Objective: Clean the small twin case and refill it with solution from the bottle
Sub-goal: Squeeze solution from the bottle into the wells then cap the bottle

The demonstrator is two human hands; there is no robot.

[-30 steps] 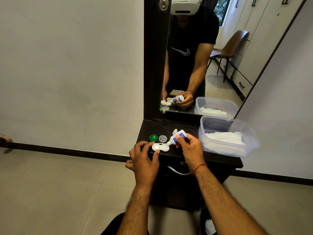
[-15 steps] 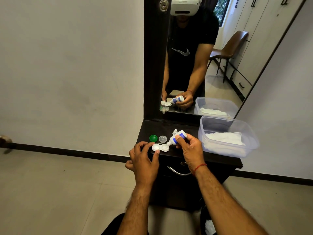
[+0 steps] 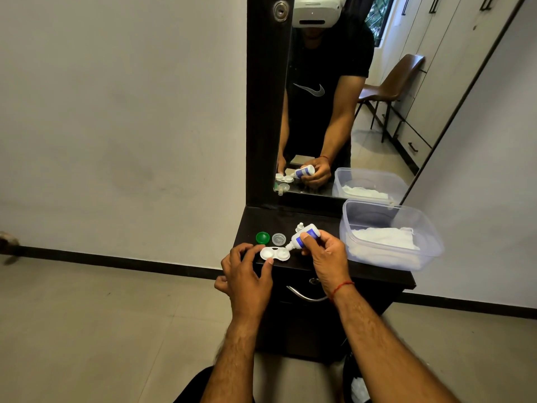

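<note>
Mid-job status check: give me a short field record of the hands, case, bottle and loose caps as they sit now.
left hand: pinches the twin case at its left side, on the dresser top
right hand: holds the bottle, tilted, nozzle at the case's right well
case lids: green cap and clear cap off, lying behind the case
bottle cap: off, behind the bottle
tub: holds white cloth

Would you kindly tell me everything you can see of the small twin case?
The twin case is white, seemingly plastic: two round uncapped wells joined side by side. It lies flat near the front edge of the dark dresser top. The left hand pinches its left end; the bottle, tilted in the right hand, aims its nozzle at the right well.
</note>
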